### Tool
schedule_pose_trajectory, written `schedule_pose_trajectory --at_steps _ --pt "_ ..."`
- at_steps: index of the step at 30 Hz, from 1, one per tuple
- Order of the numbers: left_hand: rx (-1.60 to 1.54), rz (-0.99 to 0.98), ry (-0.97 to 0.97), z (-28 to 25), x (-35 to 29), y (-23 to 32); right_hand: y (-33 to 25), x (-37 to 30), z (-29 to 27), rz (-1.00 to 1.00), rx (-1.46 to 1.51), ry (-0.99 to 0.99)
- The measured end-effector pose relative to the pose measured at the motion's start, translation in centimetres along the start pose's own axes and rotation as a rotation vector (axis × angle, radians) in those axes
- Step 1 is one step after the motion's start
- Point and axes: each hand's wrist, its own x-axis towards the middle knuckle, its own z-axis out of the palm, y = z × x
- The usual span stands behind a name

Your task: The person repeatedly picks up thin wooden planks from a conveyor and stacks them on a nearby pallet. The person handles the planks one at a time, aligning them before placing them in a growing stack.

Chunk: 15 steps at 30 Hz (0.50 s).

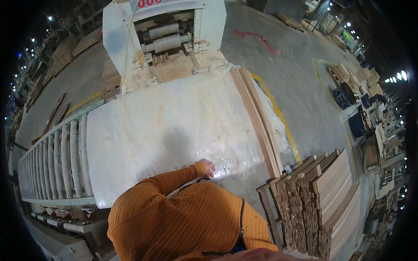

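My left hand [209, 168], at the end of a mustard-orange ribbed sleeve, is drawn in front of my body by the near edge of the table. Its fingers curl downward and look closed; whatever they hold, if anything, is hidden. A dark edge or cord shows just beneath them. Below and beyond the hand spreads a table covered in wrinkled clear plastic [130, 130], with a shadow across it. Long wooden boards [257, 124] lie along the table's right side. My right hand is out of sight, and the sleeve on that side runs down to the lower edge.
A white machine [209, 30] with two rollers [166, 42] stands at the table's far end. To the left runs a roller conveyor [56, 161]. Stacked wooden boards [313, 200] rise close at my right. Yellow lines [278, 115] mark the grey floor.
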Motion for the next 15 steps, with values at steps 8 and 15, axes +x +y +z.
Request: schedule_pose_trajectory --at_steps 8,15 --pt "-0.005 -0.060 0.002 0.0 -0.3 0.2 1.3 -4.1 -1.2 0.148 -0.079 0.146" --pt "0.017 -0.061 -0.022 0.2 0.0 0.2 1.1 -4.4 -1.5 0.029 0.082 0.066"
